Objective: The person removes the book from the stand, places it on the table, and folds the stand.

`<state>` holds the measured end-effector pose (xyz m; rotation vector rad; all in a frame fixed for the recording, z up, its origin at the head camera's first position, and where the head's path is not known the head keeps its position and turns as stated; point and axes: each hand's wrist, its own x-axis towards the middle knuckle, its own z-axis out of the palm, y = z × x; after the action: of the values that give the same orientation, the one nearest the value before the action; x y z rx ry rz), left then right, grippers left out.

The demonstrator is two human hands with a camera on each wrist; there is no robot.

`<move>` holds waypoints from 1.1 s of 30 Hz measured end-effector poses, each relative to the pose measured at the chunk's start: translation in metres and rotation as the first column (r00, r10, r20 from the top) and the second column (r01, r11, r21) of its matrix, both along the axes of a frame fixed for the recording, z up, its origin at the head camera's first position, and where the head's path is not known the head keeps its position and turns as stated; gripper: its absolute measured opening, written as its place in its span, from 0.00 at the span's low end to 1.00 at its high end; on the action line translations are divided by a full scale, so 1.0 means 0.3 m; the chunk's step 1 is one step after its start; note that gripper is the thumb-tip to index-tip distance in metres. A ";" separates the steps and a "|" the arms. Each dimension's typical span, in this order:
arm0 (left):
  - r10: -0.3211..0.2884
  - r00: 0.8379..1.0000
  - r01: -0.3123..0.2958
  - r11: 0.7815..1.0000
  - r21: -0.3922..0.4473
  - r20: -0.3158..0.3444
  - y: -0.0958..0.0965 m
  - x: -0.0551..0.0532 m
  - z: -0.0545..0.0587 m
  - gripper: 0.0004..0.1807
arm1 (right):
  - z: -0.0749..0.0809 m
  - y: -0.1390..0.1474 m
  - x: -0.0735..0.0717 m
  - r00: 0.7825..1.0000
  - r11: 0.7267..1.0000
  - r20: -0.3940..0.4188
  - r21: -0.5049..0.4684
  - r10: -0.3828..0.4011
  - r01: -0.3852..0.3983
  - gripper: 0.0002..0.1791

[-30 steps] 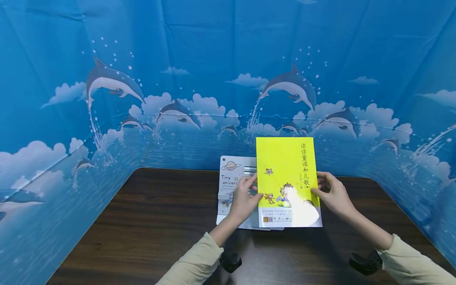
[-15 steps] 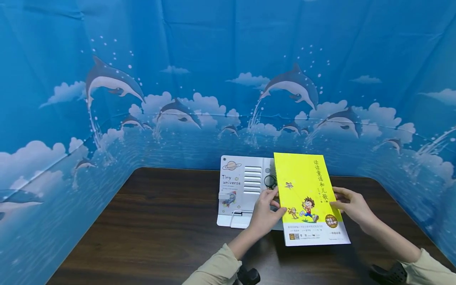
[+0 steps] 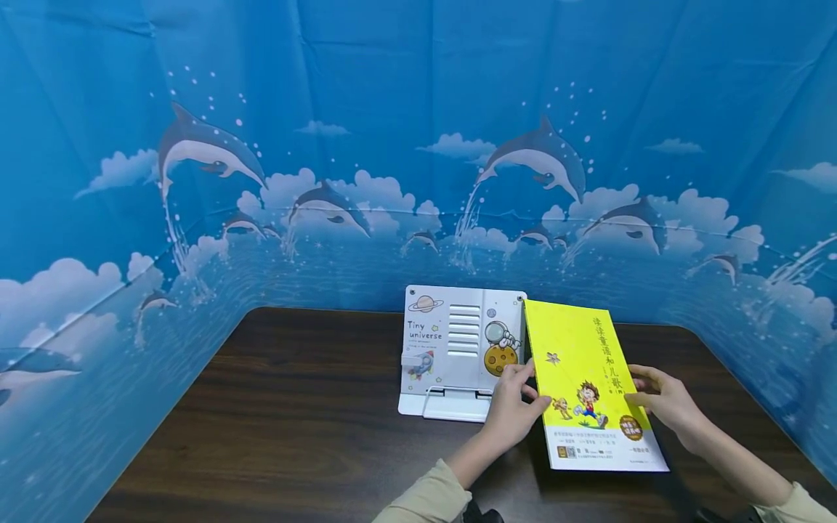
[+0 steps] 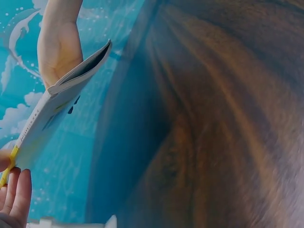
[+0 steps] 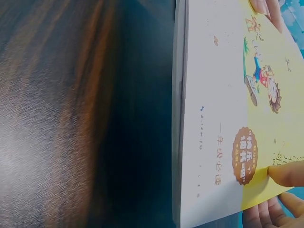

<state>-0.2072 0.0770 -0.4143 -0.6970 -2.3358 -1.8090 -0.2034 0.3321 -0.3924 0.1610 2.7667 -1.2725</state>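
Note:
A yellow and white paperback book (image 3: 575, 378) is held slanted above the table, cover up. My left hand (image 3: 513, 408) pinches its left edge, thumb on the cover and fingers beneath. On the opposite edge my right hand (image 3: 670, 401) grips it the same way; the right wrist view shows that thumb on the cover (image 5: 213, 142). In the left wrist view the book (image 4: 57, 102) appears edge-on, its pages slightly parted at one end. Just left of the book stands a white book stand (image 3: 467, 374) with space drawings, its right side close to the book's upper left corner.
The dark wooden table (image 3: 281, 421) spreads to the left and in front. Behind it hangs a blue curtain (image 3: 366, 145) printed with dolphins and clouds. A white wire holder (image 3: 451, 414) lies along the stand's front ledge.
Both hands have carried the book down and to the right, tilting it slightly. The stand, partly covered before, now shows its astronaut drawing.

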 end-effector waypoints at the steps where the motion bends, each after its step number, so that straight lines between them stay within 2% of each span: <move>1: 0.002 1.000 -0.002 1.000 -0.004 0.005 0.005 0.002 -0.005 0.32 | -0.006 0.006 -0.001 1.000 1.000 0.012 0.000 -0.005 0.005 0.38; 2: 0.003 1.000 -0.002 1.000 -0.008 0.012 0.010 0.004 -0.010 0.32 | -0.013 0.009 -0.003 0.999 0.999 0.020 0.008 -0.031 0.031 0.38; 8: -0.012 0.999 0.012 1.000 -0.010 0.047 0.029 0.010 -0.043 0.31 | -0.038 0.022 0.002 0.992 0.998 0.102 0.005 -0.070 0.070 0.39; 14: -0.058 0.993 0.059 0.998 -0.001 0.098 0.032 0.000 -0.064 0.28 | -0.038 0.034 0.000 0.987 0.999 0.158 0.010 -0.036 0.035 0.39; 18: -0.069 0.983 0.072 0.997 -0.010 0.171 0.036 0.001 -0.070 0.29 | -0.034 0.050 -0.005 0.980 1.000 0.197 0.010 0.018 -0.021 0.39; 22: -0.039 0.968 0.051 0.998 -0.040 0.247 0.045 0.006 -0.079 0.32 | -0.039 0.059 -0.018 0.968 0.999 0.244 -0.003 0.054 -0.054 0.39; 28: -0.005 0.948 0.019 0.999 -0.042 0.318 0.043 0.003 -0.096 0.33 | -0.045 0.057 -0.030 0.968 0.999 0.243 -0.001 0.052 -0.054 0.39; 33: -0.018 0.936 0.032 0.999 -0.033 0.352 0.039 -0.003 -0.104 0.33 | -0.057 0.060 -0.032 0.972 0.999 0.232 -0.003 0.040 -0.040 0.39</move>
<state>-0.2080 0.0888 -0.4456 -0.4355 -2.5933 -2.0522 -0.2131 0.3502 -0.4095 0.2364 2.5595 -1.1604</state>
